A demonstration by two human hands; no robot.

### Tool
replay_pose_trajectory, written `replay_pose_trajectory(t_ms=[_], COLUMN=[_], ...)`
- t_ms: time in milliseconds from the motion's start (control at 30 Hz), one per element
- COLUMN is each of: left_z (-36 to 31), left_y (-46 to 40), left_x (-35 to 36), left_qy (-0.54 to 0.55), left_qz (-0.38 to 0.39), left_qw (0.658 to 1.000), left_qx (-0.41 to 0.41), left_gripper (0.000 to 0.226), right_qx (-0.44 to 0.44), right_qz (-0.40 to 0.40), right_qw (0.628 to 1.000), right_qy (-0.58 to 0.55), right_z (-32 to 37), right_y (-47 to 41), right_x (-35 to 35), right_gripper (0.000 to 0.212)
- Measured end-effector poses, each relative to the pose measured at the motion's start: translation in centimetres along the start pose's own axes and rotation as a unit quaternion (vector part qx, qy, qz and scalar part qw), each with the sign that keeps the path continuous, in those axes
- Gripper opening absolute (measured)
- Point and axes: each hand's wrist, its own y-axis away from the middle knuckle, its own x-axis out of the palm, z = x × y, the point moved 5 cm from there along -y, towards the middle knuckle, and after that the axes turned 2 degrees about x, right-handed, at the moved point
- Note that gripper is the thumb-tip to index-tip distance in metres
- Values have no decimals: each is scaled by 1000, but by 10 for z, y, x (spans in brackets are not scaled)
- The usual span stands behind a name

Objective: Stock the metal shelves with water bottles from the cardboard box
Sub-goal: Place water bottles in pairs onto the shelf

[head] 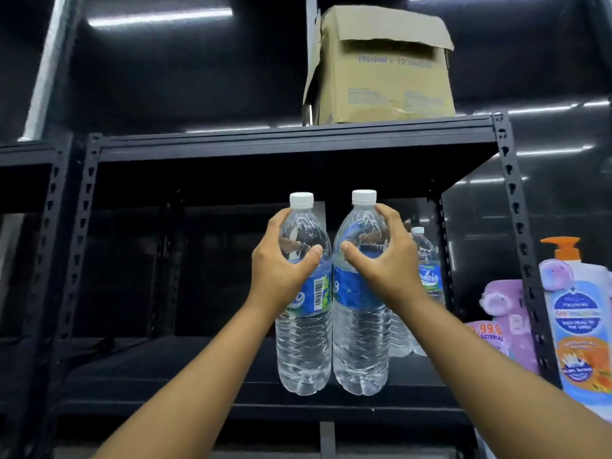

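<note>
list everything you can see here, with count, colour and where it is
water bottles in hand: 2, clear with white caps and blue labels, side by side in front of the lower shelf
water bottles on shelf: at least 1, clear with blue label, back right of the lower shelf; more behind cannot be counted
cardboard box: 1, brown, flaps open, on the upper shelf
metal shelves: black, two levels in view
pump bottle: 1, orange pump, blue and orange label, far right
purple pack: 1, beside the pump bottle
left hand: grips the left bottle
right hand: grips the right bottle
</note>
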Motion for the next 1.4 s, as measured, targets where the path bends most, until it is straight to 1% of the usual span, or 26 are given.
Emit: replay_pose_trajectory(t_ms=[167, 300, 467, 567, 667, 733, 833, 967, 1067, 1200, 1300, 1400], left_z=[32, 56, 84, 100, 117, 126, 134, 142, 143, 139, 137, 137], left_y=[-10, -14, -27, -32, -36, -36, -37, -36, -35, -31, -26, -15], left_x=[4, 11, 27, 33, 40, 46, 51, 53, 52, 50, 50, 48], left_qy=[5, 21, 19, 21, 32, 42, 55, 67, 63, 64, 61, 51], left_qz=[-8, -2, 29, 43, 61, 70, 72, 71, 75, 76, 85, 102], left_qw=[1000, 999, 996, 995, 991, 988, 985, 980, 979, 982, 983, 981], left_qx=[-11, -45, -78, -93, -116, -131, -149, -174, -178, -162, -152, -155], left_gripper=[59, 55, 53, 52, 55, 59, 58, 57, 57, 59, 60, 76], right_qx=[17, 36, 76, 96, 121, 134, 141, 144, 155, 164, 163, 166], right_qz=[20, 34, 28, 41, 64, 74, 83, 94, 91, 99, 104, 106], right_qw=[1000, 999, 997, 994, 991, 988, 987, 985, 984, 981, 981, 980], right_qy=[-6, 7, 15, 13, 8, 10, -3, -8, -3, 2, -5, -29], right_z=[-24, -43, -71, -90, -106, -113, -119, -120, -123, -121, -119, -116], right_y=[-14, -21, -32, -39, -42, -44, -45, -44, -43, -42, -40, -31], right_x=[26, 42, 54, 66, 76, 79, 80, 79, 79, 78, 77, 75], right_gripper=[76, 75, 65, 67, 71, 69, 66, 68, 70, 65, 67, 73])
